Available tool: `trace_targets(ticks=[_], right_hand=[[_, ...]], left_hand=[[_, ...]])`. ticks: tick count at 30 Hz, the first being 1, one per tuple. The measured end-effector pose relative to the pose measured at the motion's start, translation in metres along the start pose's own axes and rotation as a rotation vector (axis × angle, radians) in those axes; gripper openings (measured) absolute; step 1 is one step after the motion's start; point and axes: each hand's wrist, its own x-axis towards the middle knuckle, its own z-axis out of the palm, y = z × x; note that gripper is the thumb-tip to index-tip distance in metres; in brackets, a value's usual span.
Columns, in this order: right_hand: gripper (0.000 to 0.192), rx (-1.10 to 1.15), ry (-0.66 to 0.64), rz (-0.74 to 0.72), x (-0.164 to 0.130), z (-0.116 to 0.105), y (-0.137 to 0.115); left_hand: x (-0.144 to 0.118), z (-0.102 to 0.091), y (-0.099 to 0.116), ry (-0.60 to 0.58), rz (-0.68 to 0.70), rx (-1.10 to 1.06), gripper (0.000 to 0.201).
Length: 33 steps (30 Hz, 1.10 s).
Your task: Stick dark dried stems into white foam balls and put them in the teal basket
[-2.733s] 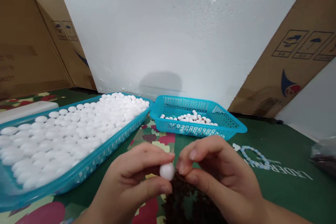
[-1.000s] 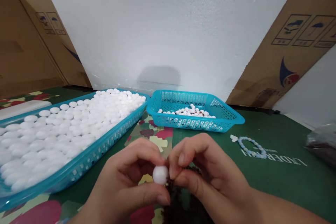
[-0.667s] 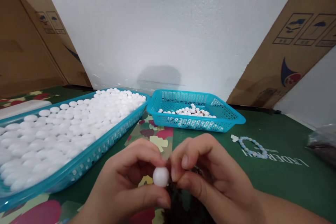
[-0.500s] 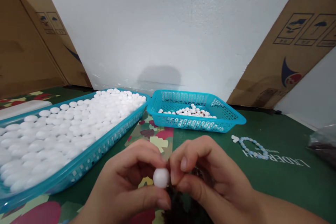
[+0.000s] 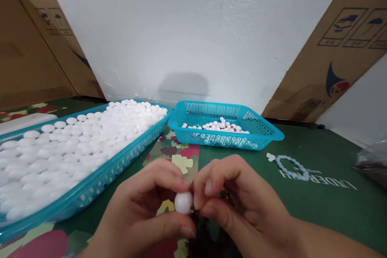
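My left hand point(image 5: 151, 205) pinches a small white ball point(image 5: 183, 202) between thumb and forefinger. Close against its right side, my right hand point(image 5: 232, 197) has thumb and fingers pressed together at a tiny dark bit on the ball; what they grip is too small to make out. Beneath both hands lies a dark brown, blurred heap point(image 5: 205, 238), partly hidden by the fingers. To the left, a long blue plastic basket point(image 5: 121, 181) is filled with white balls point(image 5: 81, 141). Ahead stands a smaller blue basket point(image 5: 211, 139) holding white balls with brown bits among them point(image 5: 223, 125).
A pale blue bead bracelet point(image 5: 292, 167) lies on the green printed surface point(image 5: 320, 209) at right. A clear bag with dark contents point(image 5: 373, 165) sits at the right edge. Behind the baskets rises a white panel point(image 5: 181, 28), with cardboard boxes point(image 5: 320, 72) on either side.
The view has shifted slightly. Both hands keep nearly the same pose, with the white ball still in my left fingers and my right fingertips beside it.
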Motion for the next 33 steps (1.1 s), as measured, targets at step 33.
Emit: trace_targets(ticks=[33], right_hand=[[0.008, -0.66, -0.186, -0.366, 0.007, -0.006, 0.003]], left_hand=[[-0.003, -0.003, -0.012, -0.016, 0.096, 0.295, 0.015]])
